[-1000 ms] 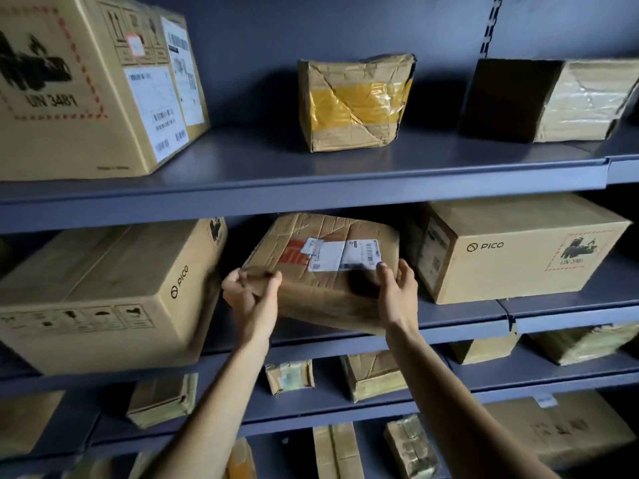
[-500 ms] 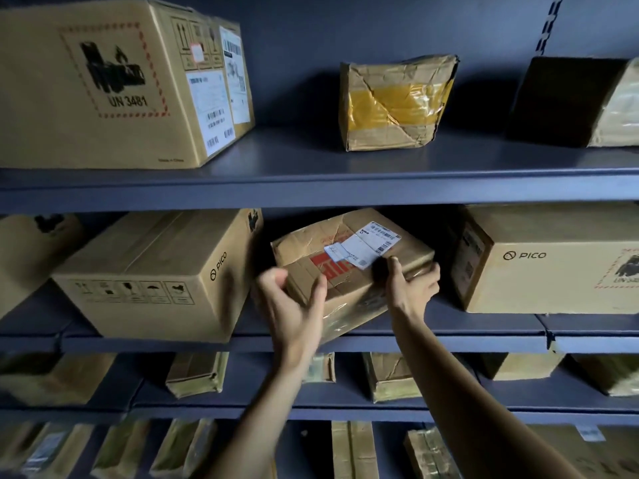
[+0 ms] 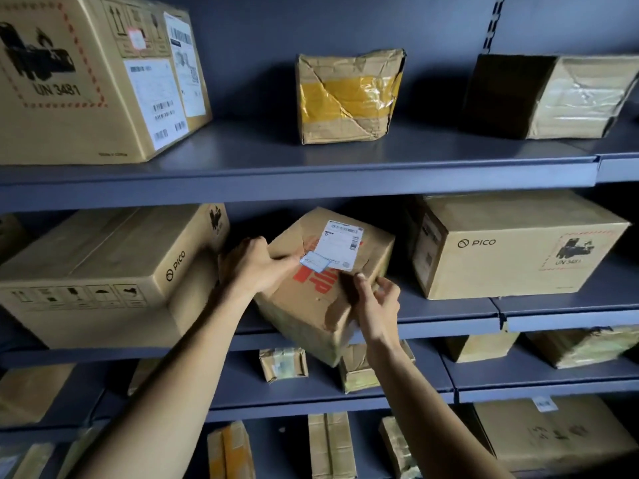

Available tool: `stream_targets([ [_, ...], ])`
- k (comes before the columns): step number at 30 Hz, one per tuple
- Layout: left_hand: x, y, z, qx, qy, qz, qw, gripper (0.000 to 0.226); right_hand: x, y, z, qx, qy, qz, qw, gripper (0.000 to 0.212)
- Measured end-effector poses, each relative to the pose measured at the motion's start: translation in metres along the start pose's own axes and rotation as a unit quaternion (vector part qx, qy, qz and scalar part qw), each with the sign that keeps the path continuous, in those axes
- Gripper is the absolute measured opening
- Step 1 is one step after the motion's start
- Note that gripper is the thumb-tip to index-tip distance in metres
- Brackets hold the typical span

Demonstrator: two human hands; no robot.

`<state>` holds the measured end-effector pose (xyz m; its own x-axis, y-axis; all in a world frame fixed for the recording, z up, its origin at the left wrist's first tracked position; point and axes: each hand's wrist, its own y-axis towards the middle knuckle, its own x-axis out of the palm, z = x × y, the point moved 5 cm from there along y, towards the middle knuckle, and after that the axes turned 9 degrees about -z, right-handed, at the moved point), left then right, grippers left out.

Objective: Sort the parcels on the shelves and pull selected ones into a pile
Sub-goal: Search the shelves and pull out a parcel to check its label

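Observation:
A creased brown parcel with a white label and red print lies tilted on the middle shelf, between two PICO boxes. Its front corner hangs out past the shelf edge. My left hand grips the parcel's upper left corner, fingers curled over the top face beside the label. My right hand holds the parcel's right side, with the thumb on the top face and the fingers curled by the edge.
Large PICO boxes stand to the left and right of the parcel. The top shelf carries a UN 3481 box, a yellow-taped parcel and a wrapped box. Several small parcels fill the lower shelves.
The parcel has turned and slid forward, so its corner now overhangs the shelf edge. My left hand moved onto its upper left corner; my right hand shifted down its right side.

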<state>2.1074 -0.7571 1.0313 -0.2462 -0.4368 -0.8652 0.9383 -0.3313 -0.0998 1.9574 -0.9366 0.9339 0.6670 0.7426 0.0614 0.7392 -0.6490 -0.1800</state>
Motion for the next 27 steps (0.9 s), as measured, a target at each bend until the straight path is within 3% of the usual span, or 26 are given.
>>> stream_targets([
  [2,0.002,-0.017,-0.003,-0.002,-0.031,-0.057,0.998,0.082,-0.007,0.001,0.002,-0.001,0.026,-0.006,1.0,0.066],
  [6,0.014,-0.047,-0.021,-0.031,-0.194,-0.086,0.977,0.069,-0.019,-0.003,0.004,-0.013,0.04,-0.035,0.998,0.038],
  [9,0.029,-0.065,-0.042,-0.058,-0.318,-0.082,0.943,0.096,-0.023,-0.014,0.006,-0.012,0.028,-0.042,0.999,0.04],
  [10,0.033,-0.072,-0.045,-0.055,-0.362,-0.075,0.928,0.088,-0.024,-0.02,0.008,-0.007,0.032,-0.043,0.999,0.04],
  [12,0.047,-0.084,-0.046,-0.03,-0.457,-0.065,0.887,0.034,-0.024,-0.032,0.014,0.006,0.059,-0.053,0.997,0.037],
  [13,0.054,-0.089,-0.047,-0.022,-0.506,-0.065,0.86,0.018,-0.023,-0.039,0.017,0.009,0.075,-0.06,0.995,0.036],
  [14,0.062,-0.094,-0.047,-0.024,-0.552,-0.069,0.831,0.017,-0.022,-0.047,0.018,0.01,0.089,-0.068,0.994,0.035],
  [16,0.077,-0.106,-0.051,-0.029,-0.612,-0.092,0.785,0.043,-0.02,-0.061,0.022,0.007,0.099,-0.082,0.992,0.036],
  [18,0.088,-0.117,-0.058,-0.029,-0.629,-0.105,0.77,0.059,-0.019,-0.074,0.024,0.006,0.093,-0.104,0.99,0.032],
  [23,0.114,-0.15,-0.083,-0.05,-0.635,-0.163,0.754,0.076,-0.028,-0.104,0.032,-0.011,0.064,-0.153,0.986,0.026],
  [25,0.12,-0.161,-0.091,-0.068,-0.654,-0.188,0.729,0.071,-0.032,-0.117,0.035,-0.013,0.05,-0.169,0.984,0.031],
  [27,0.119,-0.171,-0.095,-0.071,-0.655,-0.187,0.729,0.062,-0.036,-0.128,0.039,-0.008,0.045,-0.177,0.983,0.038],
])
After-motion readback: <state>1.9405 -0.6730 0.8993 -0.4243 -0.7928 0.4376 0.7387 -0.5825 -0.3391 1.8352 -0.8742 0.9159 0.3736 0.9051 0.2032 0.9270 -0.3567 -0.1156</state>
